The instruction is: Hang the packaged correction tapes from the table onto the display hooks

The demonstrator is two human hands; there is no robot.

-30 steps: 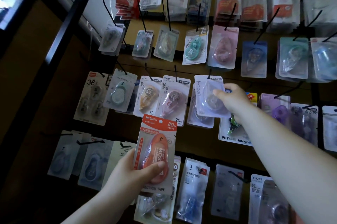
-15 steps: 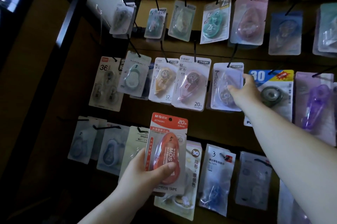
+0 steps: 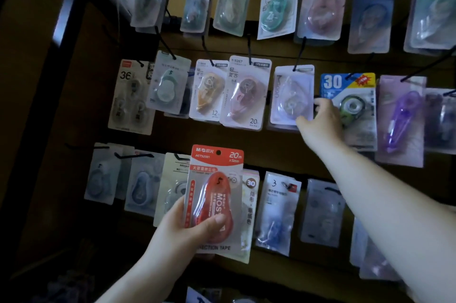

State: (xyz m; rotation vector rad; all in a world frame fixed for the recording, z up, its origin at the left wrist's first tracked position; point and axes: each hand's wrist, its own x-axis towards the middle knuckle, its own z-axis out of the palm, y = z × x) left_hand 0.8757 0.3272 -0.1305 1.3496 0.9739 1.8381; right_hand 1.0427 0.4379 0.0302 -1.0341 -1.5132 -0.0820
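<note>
Head view: the left grip [image 3: 187, 231] clasps a red pack [image 3: 214, 194], thumb across its blister. It is held upright in front of the bottom row of the display [image 3: 271, 147] and is not yet hung. The right grip [image 3: 320, 122] reaches to the middle row, thumb at the lower right corner of a lilac pack [image 3: 291, 95] hanging on a hook [image 3: 299, 53]. I cannot tell whether it pinches or only touches. A blue pack [image 3: 350, 85] hangs just beside.
</note>
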